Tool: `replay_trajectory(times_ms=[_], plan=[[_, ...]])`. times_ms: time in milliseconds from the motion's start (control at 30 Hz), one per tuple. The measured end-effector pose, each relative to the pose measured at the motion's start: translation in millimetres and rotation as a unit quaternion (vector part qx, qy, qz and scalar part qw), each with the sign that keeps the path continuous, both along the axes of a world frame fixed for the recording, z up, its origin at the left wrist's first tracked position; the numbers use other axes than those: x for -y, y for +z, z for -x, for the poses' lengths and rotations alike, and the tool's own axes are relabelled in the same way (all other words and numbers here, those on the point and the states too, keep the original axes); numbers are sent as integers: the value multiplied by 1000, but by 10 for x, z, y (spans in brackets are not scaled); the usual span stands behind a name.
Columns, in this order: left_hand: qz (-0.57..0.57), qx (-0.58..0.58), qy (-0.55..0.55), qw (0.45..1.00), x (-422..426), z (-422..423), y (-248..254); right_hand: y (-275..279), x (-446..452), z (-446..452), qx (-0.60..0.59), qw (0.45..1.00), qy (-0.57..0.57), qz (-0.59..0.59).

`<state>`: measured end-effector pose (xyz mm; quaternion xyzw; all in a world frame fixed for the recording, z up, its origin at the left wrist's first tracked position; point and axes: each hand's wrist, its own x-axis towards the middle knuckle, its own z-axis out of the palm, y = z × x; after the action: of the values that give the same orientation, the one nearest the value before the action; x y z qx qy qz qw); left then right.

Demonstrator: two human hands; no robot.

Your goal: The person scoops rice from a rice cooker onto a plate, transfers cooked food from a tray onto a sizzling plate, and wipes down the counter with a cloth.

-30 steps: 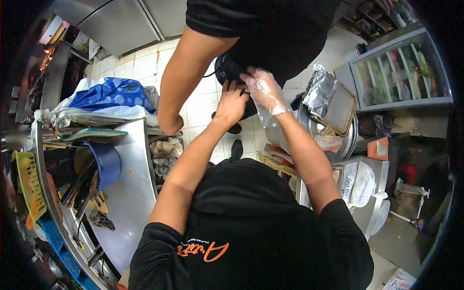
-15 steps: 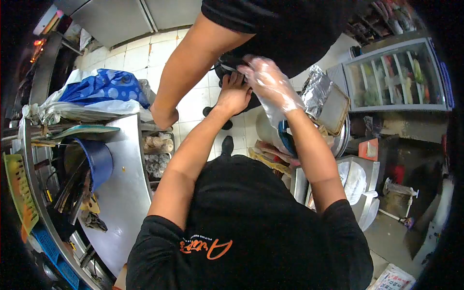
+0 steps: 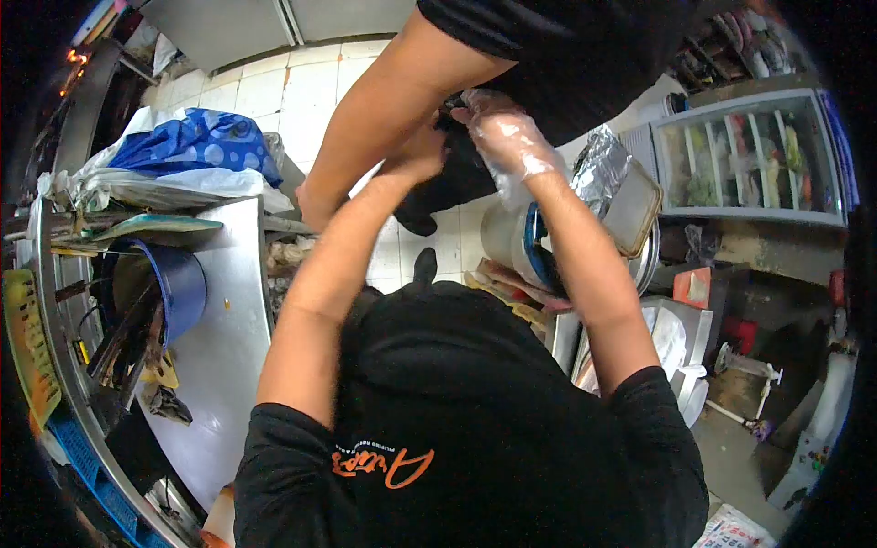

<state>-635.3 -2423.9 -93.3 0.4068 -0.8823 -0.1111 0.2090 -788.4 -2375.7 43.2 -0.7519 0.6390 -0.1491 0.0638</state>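
My left hand (image 3: pixel 418 157), bare and smeared by motion, is close beside a co-worker's forearm (image 3: pixel 375 110) and dark clothing (image 3: pixel 566 68). Its fingers are too blurred to read. A clear, loose plastic glove (image 3: pixel 512 151) covers my right hand (image 3: pixel 505 137). That hand's fingers are bent together against something dark at the front of the co-worker's clothing. What they pinch there, if anything, is hidden. Both of my arms reach forward, and my hands are a short way apart.
On the left, a steel counter (image 3: pixel 228 310) bears a blue bucket (image 3: pixel 187 292) of long dark pieces and a blue dotted bag (image 3: pixel 196 146). At right are crumpled foil (image 3: pixel 600 173), a large pot (image 3: pixel 502 237) and a glass-topped case (image 3: pixel 744 160). The co-worker stands close ahead on white tiles (image 3: pixel 311 96).
My left hand has shifted slightly up and left from the dark clothing, and its spread fingers are now blurred. My gloved right hand stays nearly in place. The co-worker's arm has moved right.
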Motion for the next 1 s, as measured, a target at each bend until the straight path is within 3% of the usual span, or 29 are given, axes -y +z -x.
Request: replay_trajectory(times_ms=[67, 133, 233, 267, 367, 467, 667, 733, 767, 833, 1000], plan=[[67, 69, -53, 994, -25, -193, 293, 141, -6, 6, 18, 999, 2, -46], [89, -3, -56, 994, 73, -234, 102, -313, 14, 82, 132, 989, -8, -59], [52, 44, -72, 995, 128, -260, 312, -497, -77, -35, 81, 997, -10, -16], [48, 65, -97, 992, 111, -270, 368, -877, -66, 32, 67, 993, 19, 94], [67, 103, -127, 984, 123, -315, 666, -430, 157, -303, 6, 990, -98, -100], [136, 97, -121, 978, 144, -391, 684, -48, 302, -533, 9, 974, -123, -188], [48, 88, -114, 988, 394, -430, 786, 42, 552, -604, 102, 960, -199, -166], [25, 99, -90, 991, 373, -450, 837, -105, 606, -646, 55, 974, -178, -129], [29, 119, -73, 990, 250, -449, 1111, -185, 638, -648, 32, 979, -167, -109], [47, 132, -54, 989, 230, -460, 1223, -231, 680, -611, 41, 980, -140, -133], [85, 66, -57, 993, 395, -516, 816, -295, 767, -643, 4, 987, -107, -116]])
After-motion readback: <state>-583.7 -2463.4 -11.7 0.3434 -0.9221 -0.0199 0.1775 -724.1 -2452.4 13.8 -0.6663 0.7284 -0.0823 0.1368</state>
